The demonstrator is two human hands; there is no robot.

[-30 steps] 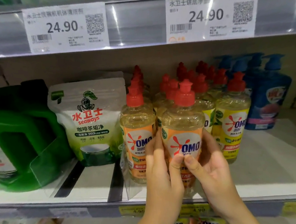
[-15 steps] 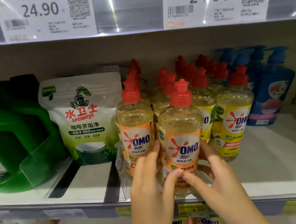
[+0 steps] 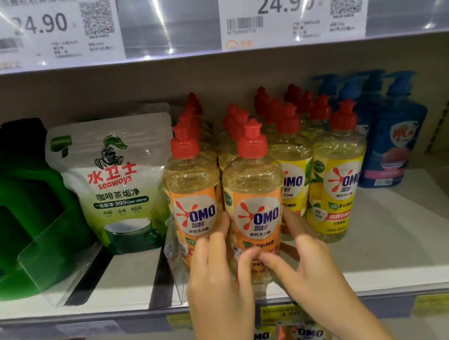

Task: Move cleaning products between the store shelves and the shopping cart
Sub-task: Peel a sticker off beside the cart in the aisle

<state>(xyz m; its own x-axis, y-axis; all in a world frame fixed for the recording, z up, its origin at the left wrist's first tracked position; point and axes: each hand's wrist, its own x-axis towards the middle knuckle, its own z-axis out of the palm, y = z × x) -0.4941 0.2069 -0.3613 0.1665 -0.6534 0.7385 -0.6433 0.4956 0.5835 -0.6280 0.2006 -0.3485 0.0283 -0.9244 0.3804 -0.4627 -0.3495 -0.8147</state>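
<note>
Between left hand (image 3: 220, 284) and right hand (image 3: 312, 270): OMO bottle (image 3: 254, 194)

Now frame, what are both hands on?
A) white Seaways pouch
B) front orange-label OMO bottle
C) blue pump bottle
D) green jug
B: the left hand and right hand curl round the front orange-label OMO bottle from either side, with the thumbs close together low on its front.
</note>
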